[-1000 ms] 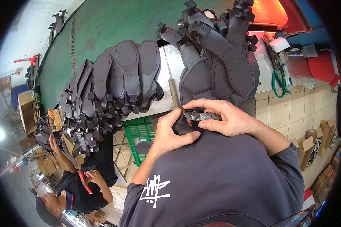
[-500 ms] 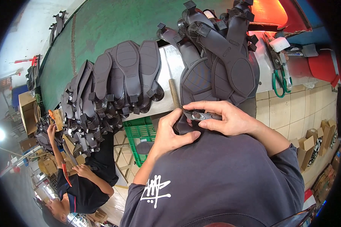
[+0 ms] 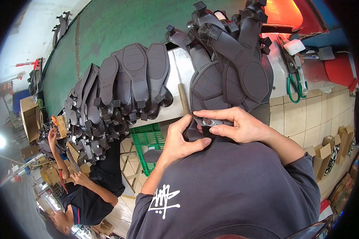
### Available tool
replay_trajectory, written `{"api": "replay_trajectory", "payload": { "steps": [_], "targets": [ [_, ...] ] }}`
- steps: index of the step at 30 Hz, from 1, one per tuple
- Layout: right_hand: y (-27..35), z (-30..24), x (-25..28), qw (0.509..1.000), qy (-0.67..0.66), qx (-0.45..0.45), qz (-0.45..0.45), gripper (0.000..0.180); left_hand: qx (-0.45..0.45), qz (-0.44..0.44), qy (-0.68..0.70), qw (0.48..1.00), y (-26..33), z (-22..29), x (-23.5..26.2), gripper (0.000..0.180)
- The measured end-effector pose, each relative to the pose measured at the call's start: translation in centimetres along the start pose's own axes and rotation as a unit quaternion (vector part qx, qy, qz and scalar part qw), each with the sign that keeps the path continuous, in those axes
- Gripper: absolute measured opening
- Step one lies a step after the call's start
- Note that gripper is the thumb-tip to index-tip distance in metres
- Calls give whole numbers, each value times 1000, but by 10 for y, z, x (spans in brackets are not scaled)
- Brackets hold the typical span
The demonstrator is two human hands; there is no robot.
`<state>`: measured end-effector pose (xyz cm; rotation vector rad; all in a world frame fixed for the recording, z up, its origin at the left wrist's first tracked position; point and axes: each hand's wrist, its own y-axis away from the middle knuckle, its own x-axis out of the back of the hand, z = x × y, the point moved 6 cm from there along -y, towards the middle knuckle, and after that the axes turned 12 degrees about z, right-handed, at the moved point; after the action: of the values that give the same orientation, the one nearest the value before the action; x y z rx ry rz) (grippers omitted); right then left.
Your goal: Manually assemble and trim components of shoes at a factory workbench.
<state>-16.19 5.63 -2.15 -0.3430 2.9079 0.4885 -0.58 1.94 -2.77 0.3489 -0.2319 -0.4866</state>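
Note:
My left hand (image 3: 182, 141) is closed round a dark shoe (image 3: 194, 132), held low against my shirt; most of it is hidden by the fingers. In my right hand (image 3: 241, 125) is a small silver metal tool with a round rivet (image 3: 208, 122), its end against the shoe by my left fingertips. My right index finger stretches along the top of it, thumb below. Just beyond my hands lies a pile of black heeled shoes (image 3: 251, 75), soles up. A tool with a wooden handle (image 3: 183, 97) lies beside that pile.
More black shoes (image 3: 133, 63) line the edge of the green bench (image 3: 111, 28). Scissors with green handles (image 3: 294, 85) lie at the right. A green crate (image 3: 141, 137) sits below. At the left, a co-worker (image 3: 89, 195) holds a long tool; cardboard boxes (image 3: 321, 159) stand at the right.
My hands and the silver tool have barely moved. The co-worker's hands and the red strip near them have shifted slightly.

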Motion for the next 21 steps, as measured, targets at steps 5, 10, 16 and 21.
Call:
{"api": "replay_trajectory", "payload": {
  "steps": [5, 10, 16, 21],
  "targets": [
    [1, 1, -1, 999, -34, -18, 0, 48, -24, -3, -23, 999, -1, 2, 1, 37],
    [4, 1, -4, 996, -72, -39, 31, 47, -108, 8, -100, 989, -1, 7, 1, 38],
    [5, 1, -4, 997, -41, -15, 61, 46, -137, 55, -160, 976, 0, 11, -1, 38],
    [4, -5, -2, 998, -10, -15, 55, 44, -133, 70, -157, 976, 0, 12, -2, 37]
  ]
}}
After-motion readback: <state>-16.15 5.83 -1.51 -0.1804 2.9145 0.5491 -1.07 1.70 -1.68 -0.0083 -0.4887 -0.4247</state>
